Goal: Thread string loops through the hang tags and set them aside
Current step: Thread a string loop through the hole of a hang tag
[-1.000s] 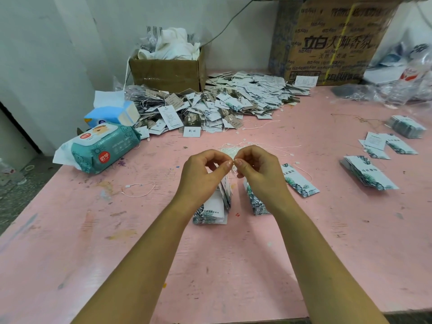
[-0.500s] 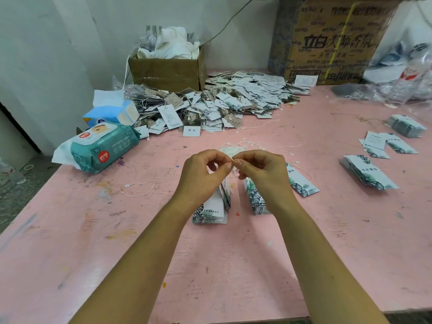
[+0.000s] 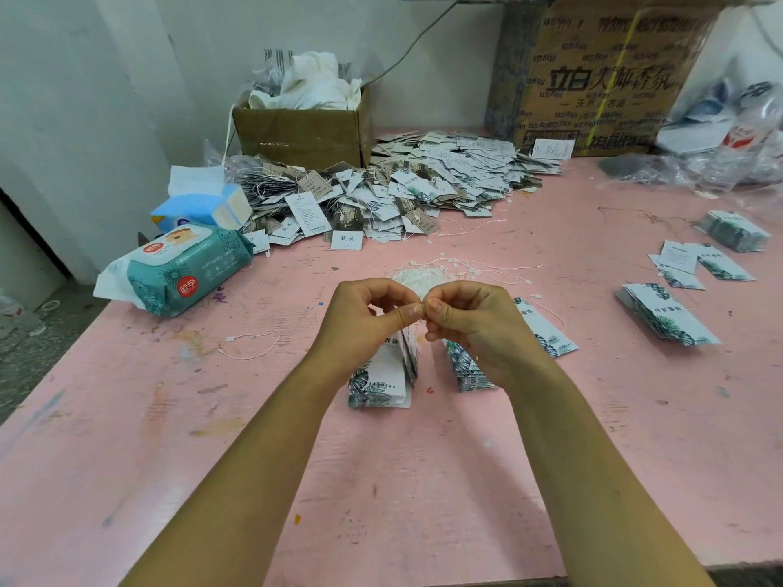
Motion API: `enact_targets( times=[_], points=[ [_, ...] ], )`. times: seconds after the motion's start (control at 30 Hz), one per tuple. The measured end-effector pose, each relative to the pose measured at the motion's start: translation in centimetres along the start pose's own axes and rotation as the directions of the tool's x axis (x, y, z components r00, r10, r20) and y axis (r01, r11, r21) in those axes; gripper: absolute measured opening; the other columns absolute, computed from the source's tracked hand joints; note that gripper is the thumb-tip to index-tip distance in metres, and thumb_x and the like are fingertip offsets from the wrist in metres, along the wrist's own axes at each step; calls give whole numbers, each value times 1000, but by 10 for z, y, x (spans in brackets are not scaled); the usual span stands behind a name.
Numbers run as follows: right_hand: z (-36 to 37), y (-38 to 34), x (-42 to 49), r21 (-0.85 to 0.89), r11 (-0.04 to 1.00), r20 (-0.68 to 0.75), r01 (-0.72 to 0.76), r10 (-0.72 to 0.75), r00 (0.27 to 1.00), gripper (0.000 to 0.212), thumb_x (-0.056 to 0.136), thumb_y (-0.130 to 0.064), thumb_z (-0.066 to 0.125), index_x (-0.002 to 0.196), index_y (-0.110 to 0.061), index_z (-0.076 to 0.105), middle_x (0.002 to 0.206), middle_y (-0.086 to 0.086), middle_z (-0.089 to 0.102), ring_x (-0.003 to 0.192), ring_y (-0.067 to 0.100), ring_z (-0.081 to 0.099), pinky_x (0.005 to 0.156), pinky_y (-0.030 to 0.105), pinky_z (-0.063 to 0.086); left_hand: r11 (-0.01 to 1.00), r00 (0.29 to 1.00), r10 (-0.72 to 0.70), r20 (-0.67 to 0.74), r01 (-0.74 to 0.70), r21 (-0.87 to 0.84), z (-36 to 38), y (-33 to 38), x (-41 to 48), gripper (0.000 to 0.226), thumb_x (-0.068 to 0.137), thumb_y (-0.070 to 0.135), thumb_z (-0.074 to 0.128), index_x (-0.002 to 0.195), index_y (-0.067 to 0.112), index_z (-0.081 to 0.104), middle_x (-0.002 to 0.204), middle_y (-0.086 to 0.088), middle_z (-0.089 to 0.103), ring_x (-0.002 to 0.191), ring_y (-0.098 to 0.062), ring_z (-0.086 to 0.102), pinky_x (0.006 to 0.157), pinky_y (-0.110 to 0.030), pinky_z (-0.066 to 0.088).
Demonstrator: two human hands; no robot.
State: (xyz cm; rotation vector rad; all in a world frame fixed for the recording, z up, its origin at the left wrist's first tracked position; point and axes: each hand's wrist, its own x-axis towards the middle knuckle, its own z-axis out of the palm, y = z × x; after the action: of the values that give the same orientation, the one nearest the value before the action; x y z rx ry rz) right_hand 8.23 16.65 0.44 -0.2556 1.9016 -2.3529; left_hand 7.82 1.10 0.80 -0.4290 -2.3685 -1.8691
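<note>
Both hands pinched together mid-table, working the top of a tag bunch

Forearms come in from the near edge of the pink table [image 3: 381, 480] and angle toward each other. The left hand [image 3: 364, 319] is curled, thumb pressed against forefinger, gripping a small bunch of hang tags [image 3: 394, 370] that hangs down from it. The right hand [image 3: 474, 324] has its fingers curled in too, thumb and forefinger pinching the top of that same bunch right against the left thumb tip. Any string there is too fine to make out. A tag stack [image 3: 466, 374] sits under the right wrist. Just past the knuckles is a bundle of white string loops [image 3: 428, 273], with a wipes pack [image 3: 190, 273] off to the left. Farther back, the big heap of strung tags [image 3: 402, 188] sits in front of a cardboard box [image 3: 301, 129].
</note>
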Motion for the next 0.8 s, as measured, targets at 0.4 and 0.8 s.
enact_targets(
  times=[0.4,0.8],
  points=[
    [2,2,1,-18,995,-76,101,-102,992,5,70,-6,68,75,-7,67,58,-1,65,53,9,58,56,23,55,1000,1000,-1,-7,1,-5,0,-1,1,18,77,10,72,73,27,67,62,17,63,63,1,51,66,-24,45],
    [-8,12,9,-459,886,153,74,-3,988,45,93,-1,49,132,-22,42,116,-2,55,107,1,49,77,2,39,897,1000,-5,-15,-2,-443,4,3,9,16,92,1,48,82,12,54,60,9,55,58,-7,51,63,-18,47]
  ],
)
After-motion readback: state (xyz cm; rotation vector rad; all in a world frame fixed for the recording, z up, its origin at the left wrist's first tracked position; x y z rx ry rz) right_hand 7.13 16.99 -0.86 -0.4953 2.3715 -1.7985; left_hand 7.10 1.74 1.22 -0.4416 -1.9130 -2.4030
